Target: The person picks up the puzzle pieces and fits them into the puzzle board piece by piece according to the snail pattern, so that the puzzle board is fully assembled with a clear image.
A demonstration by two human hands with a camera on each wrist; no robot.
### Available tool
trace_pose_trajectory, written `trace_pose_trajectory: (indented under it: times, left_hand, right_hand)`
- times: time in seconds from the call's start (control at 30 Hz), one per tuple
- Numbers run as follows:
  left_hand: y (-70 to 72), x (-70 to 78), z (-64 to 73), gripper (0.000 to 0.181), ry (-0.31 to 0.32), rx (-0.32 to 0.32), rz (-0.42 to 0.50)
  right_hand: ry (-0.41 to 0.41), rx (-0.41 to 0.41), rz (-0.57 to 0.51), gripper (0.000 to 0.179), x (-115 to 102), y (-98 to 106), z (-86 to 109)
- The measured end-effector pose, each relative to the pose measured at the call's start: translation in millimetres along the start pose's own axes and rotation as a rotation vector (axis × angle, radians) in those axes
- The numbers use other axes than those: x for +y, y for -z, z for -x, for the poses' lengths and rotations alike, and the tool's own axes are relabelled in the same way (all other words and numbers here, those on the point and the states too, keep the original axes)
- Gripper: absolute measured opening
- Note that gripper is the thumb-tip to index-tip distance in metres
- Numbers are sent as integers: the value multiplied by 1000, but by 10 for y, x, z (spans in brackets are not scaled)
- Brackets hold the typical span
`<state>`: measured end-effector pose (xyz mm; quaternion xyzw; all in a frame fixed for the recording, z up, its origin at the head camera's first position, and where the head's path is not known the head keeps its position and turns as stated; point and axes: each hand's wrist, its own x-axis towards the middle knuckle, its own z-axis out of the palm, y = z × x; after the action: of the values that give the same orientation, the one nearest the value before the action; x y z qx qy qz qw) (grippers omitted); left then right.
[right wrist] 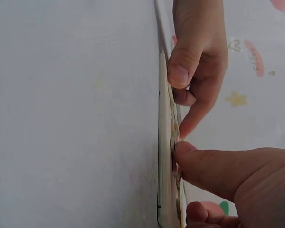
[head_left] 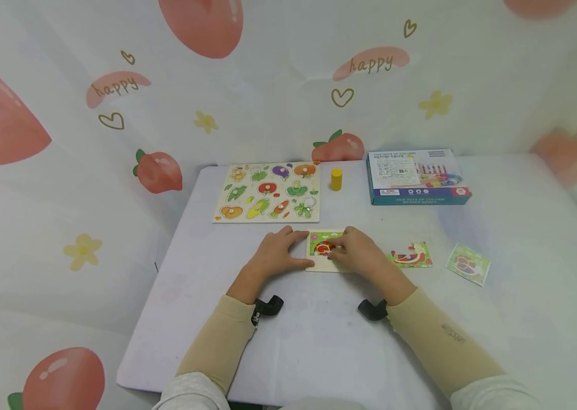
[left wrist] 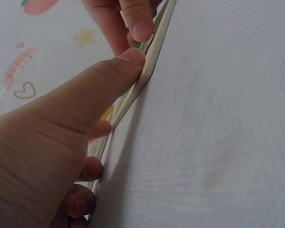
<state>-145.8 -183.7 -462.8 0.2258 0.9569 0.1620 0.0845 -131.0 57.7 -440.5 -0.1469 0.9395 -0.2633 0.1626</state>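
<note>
A small wooden puzzle board [head_left: 323,264] lies flat on the table before me, its upper part filled with a green picture. My left hand [head_left: 279,254] holds it at the left side, thumb by the near corner and fingertips by the far one. Over the picture, my right hand [head_left: 362,254] pinches a small red and multicoloured puzzle piece [head_left: 322,248]; the hand covers the board's right part. Seen edge-on in the right wrist view, the board [right wrist: 165,142] has the right thumb against its picture side. Right of that hand lies a colourful puzzle strip [head_left: 415,257].
A square picture card [head_left: 469,265] lies farther right. Behind the left hand is a large vegetable peg puzzle [head_left: 247,199]. A yellow cylinder [head_left: 337,179] stands at the back, left of a flat printed box [head_left: 416,182].
</note>
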Motion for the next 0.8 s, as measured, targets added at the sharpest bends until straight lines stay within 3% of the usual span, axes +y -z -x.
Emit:
trace_pose_trajectory:
  times: [0.47,0.8]
  left_hand:
    - [17,2,3,82,1,-9,1]
    - [6,-3,-2,82,-3,-3,6]
  right_hand:
    - [86,83,148,45,75,-49,-25]
    - [116,105,133,50,31,3,7]
